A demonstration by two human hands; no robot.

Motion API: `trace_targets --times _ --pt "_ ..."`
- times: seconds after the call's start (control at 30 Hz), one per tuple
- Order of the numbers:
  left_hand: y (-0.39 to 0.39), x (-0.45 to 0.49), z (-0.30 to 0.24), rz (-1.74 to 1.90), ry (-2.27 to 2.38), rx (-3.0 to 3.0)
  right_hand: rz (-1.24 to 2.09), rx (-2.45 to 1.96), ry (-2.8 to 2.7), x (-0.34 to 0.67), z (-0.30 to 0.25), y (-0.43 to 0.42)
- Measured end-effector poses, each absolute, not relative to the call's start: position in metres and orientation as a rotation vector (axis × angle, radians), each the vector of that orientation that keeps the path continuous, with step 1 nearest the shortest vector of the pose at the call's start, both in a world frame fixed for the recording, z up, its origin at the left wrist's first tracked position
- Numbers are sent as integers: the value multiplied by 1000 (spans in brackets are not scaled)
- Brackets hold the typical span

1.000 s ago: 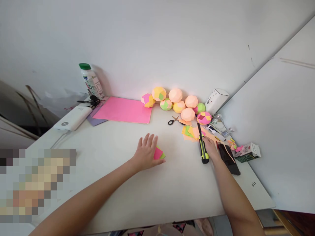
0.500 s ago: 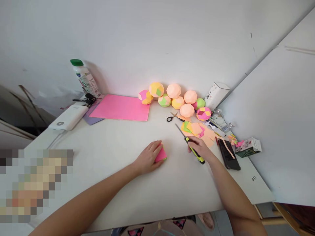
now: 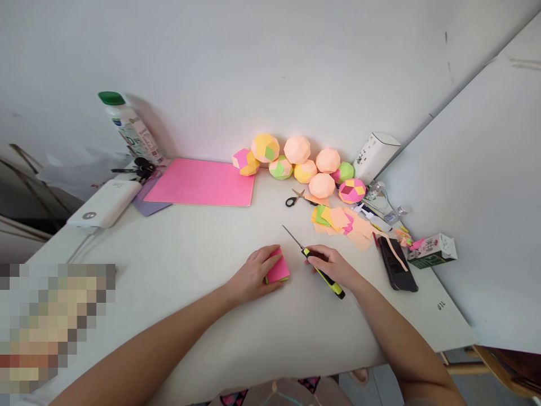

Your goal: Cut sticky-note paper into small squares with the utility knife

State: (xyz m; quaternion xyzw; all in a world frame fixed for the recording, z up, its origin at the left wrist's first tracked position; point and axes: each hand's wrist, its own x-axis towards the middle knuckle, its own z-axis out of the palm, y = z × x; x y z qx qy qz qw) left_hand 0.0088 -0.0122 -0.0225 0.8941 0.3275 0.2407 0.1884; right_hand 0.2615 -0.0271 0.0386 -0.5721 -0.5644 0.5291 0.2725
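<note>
My left hand (image 3: 252, 274) lies over a small stack of pink and green paper squares (image 3: 279, 270) on the white table (image 3: 203, 316), fingers curled round its left edge. My right hand (image 3: 333, 265) grips a yellow-and-black utility knife (image 3: 322, 273) with its thin blade pointing up-left, close to the stack's right side. The blade tip sits just above the stack and does not touch it.
Several paper polyhedron balls (image 3: 298, 149) line the wall. Small scissors (image 3: 296, 198), loose coloured paper squares (image 3: 338, 220), a black phone (image 3: 396, 264) and a small carton (image 3: 433, 250) lie at right. A pink sheet (image 3: 200, 183), power bank (image 3: 105, 203), keys and bottle (image 3: 131, 129) are at left.
My right hand picked up the knife from beside the phone and carried it left, next to the paper stack. My left hand went from flat on the stack to curled around it.
</note>
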Motion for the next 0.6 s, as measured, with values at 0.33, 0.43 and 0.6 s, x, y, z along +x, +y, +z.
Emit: trace_targets --times 0.33,0.43,0.6 --pt "-14 9 -20 695 952 2502 1691 -1530 -1283 256 41 -30" --pt "-13 7 -22 679 953 2499 1844 -1433 -1182 253 35 -31" --pt "-22 11 -27 716 1000 2513 1879 -1352 -1016 245 27 -32"
